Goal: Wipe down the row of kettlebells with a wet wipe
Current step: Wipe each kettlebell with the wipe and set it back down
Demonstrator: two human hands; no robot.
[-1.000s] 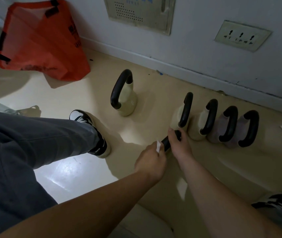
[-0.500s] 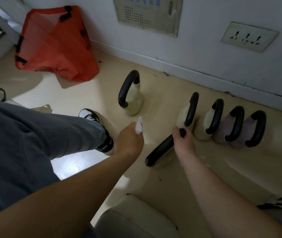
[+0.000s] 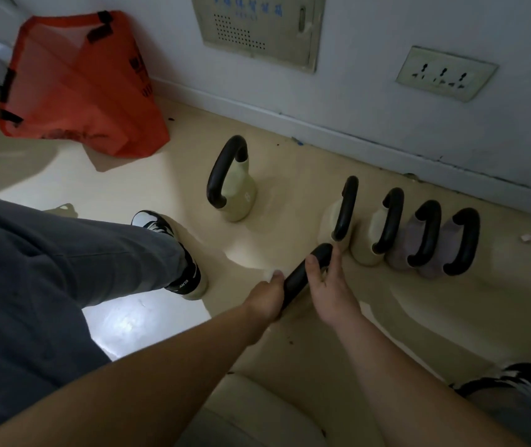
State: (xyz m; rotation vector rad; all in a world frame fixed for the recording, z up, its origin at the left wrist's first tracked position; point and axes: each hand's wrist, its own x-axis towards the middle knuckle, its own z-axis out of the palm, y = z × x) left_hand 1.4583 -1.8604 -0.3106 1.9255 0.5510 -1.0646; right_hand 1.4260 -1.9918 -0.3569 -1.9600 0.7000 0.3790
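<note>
Several kettlebells with black handles stand on the beige floor near the wall. One cream kettlebell (image 3: 236,191) stands apart at the left. A row (image 3: 396,230) of cream and mauve ones runs to the right. In front of the row, a kettlebell's black handle (image 3: 302,274) lies tilted between my hands. My right hand (image 3: 328,285) grips its upper end. My left hand (image 3: 265,296) presses a white wet wipe (image 3: 269,274) against the handle's lower part. The body of this kettlebell is hidden under my hands.
An orange bag (image 3: 76,88) leans against the wall at the back left. My left leg in grey trousers and a black-and-white shoe (image 3: 173,250) are at the left. A wall socket (image 3: 444,74) and a metal panel (image 3: 257,27) are on the wall.
My left hand, which had lifted away to the left with the wipe, has come back onto the handle. My right hand stays on the handle's upper end.
</note>
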